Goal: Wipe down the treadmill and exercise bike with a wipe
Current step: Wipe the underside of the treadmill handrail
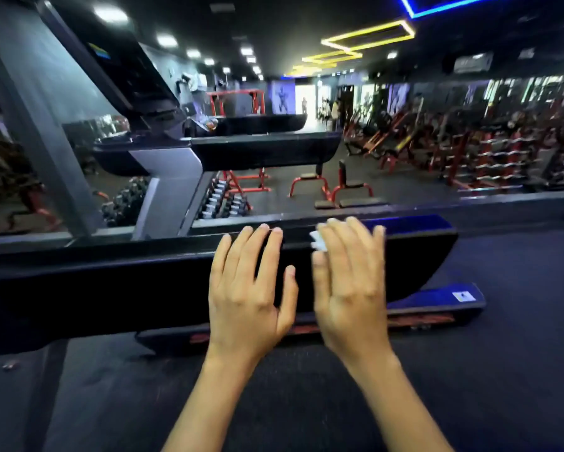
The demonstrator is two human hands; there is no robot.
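A black treadmill handrail [111, 282] runs across the head view from left to right. My left hand [248, 288] lies flat on its side, fingers straight and spread. Just to the right, my right hand [349, 282] presses a white wipe [318, 241] against the rail with straight fingers; only a corner of the wipe shows past the index finger. The treadmill's grey upright [166, 190] and console [124, 79] rise at the upper left. No exercise bike can be made out.
Below the rail lie the treadmill's side frame with a blue end cap [450, 298] and dark floor [518, 370]. A second treadmill rail [267, 151] stands behind. Dumbbell racks [222, 200], red benches [336, 187] and weight machines [489, 148] fill the gym beyond.
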